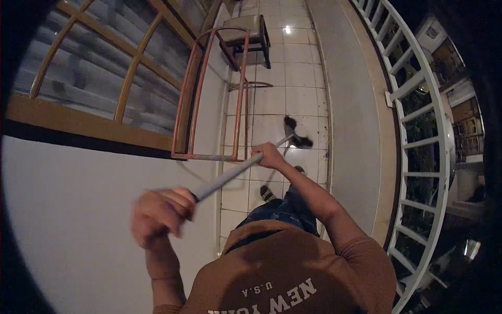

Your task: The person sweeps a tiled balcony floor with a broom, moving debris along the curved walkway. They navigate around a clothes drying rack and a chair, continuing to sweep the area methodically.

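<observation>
My left hand (pixel 162 216), blurred, grips the dark upper end of a long grey broom handle (pixel 227 177). Farther down the same handle, my right hand (pixel 270 156) is closed around it. The handle slants away from me to a dark-bristled broom head (pixel 297 135), which is at the tiled floor near the base of the low wall on the right. Small dark specks of dirt (pixel 322 129) lie on the tiles beside that wall. My feet, in striped footwear (pixel 268 194), stand on the floor behind the broom head.
Along the left wall stands a reddish metal tube frame (pixel 204 157), with a padded stool (pixel 245 29) beyond it. Wood-framed windows (pixel 133 62) are above the left wall (pixel 90 219). A low wall (pixel 353 117) and white railing (pixel 441 157) border the right side of the narrow tiled walkway (pixel 270 102).
</observation>
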Available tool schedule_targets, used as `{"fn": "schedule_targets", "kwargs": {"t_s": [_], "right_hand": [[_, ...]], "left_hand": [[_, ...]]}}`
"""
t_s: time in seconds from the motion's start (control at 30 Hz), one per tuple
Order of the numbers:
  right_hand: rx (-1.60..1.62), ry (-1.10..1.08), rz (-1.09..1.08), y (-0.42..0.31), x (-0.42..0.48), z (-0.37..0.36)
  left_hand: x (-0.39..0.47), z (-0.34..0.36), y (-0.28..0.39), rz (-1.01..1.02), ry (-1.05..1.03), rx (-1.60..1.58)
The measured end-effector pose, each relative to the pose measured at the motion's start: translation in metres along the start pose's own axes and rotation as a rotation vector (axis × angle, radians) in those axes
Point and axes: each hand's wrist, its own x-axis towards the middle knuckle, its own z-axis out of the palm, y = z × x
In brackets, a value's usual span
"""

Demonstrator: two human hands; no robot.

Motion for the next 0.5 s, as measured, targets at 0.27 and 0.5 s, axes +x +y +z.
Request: {"fn": "schedule_targets", "kwargs": {"t_s": [0.27, 0.5], "right_hand": [[0.323, -0.259, -0.107, 0.005, 0.079, -0.041], [0.168, -0.208, -0.005, 0.124, 0.080, -0.048]], "left_hand": [[0.189, 0.045, 0.022, 0.024, 0.164, 0.076], [0.228, 0.092, -0.114, -0.287, -0.131, 0.227]]}}
